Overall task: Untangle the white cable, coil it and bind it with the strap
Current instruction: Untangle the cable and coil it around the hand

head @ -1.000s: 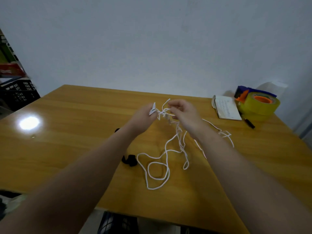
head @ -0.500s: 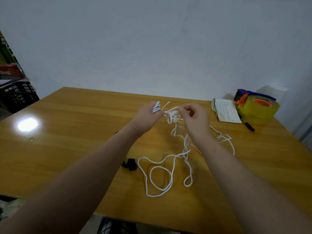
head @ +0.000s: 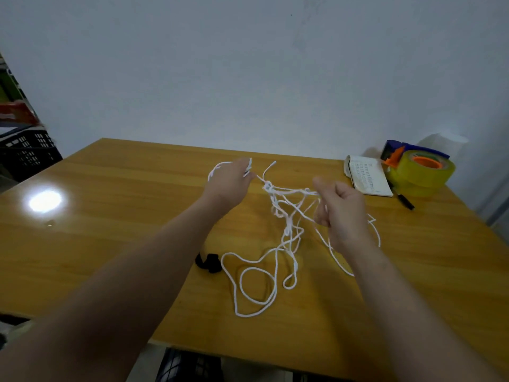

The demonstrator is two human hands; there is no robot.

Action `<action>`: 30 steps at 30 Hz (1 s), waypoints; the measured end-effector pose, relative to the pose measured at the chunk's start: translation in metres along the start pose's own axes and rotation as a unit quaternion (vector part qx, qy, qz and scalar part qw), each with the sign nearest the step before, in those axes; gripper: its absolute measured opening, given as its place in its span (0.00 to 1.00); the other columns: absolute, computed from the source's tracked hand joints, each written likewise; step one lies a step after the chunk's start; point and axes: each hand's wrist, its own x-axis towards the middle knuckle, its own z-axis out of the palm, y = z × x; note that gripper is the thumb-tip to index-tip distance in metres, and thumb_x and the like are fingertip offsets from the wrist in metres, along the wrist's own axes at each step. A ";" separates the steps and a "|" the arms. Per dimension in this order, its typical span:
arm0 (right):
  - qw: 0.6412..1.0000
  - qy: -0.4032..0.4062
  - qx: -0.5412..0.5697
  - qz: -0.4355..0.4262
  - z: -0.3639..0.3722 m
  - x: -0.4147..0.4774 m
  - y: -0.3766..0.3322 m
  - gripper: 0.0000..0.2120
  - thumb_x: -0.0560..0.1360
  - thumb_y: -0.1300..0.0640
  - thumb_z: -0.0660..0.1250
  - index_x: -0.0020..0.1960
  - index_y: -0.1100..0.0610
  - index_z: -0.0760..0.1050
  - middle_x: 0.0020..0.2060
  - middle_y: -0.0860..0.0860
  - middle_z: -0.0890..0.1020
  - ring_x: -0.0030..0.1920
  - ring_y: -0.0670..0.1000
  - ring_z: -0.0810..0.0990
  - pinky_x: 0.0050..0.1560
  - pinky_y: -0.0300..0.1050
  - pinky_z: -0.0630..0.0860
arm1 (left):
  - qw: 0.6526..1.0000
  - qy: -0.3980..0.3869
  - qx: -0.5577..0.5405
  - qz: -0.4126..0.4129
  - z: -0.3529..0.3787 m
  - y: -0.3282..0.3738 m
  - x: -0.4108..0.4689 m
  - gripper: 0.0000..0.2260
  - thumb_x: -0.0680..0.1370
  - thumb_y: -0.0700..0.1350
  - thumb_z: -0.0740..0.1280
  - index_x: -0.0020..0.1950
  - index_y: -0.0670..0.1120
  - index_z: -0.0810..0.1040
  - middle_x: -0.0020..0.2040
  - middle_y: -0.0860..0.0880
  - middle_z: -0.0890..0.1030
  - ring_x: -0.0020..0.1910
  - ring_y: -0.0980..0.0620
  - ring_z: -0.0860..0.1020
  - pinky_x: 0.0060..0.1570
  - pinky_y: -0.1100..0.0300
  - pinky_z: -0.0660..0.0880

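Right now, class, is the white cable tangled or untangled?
Tangled: the white cable shows a knot between the left hand and right hand, strands crossing below.

The black strap, at 8 o'clock of the white cable, lies partly hidden behind the left forearm. The right hand is motion-blurred at the thumb and covers strands running toward 4 o'clock. Print on the notebook is too small to read; the crate at 9 o'clock is cut off.
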 end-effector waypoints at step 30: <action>0.864 -0.146 -0.436 -0.205 0.008 0.018 -0.002 0.10 0.72 0.56 0.70 0.52 0.57 0.79 0.49 0.49 0.68 0.52 0.45 0.69 0.48 0.29 0.60 | 0.993 -0.077 0.054 0.067 -0.006 0.041 -0.026 0.12 0.79 0.51 0.63 0.52 0.43 0.75 0.48 0.46 0.80 0.51 0.45 0.77 0.41 0.60 0.63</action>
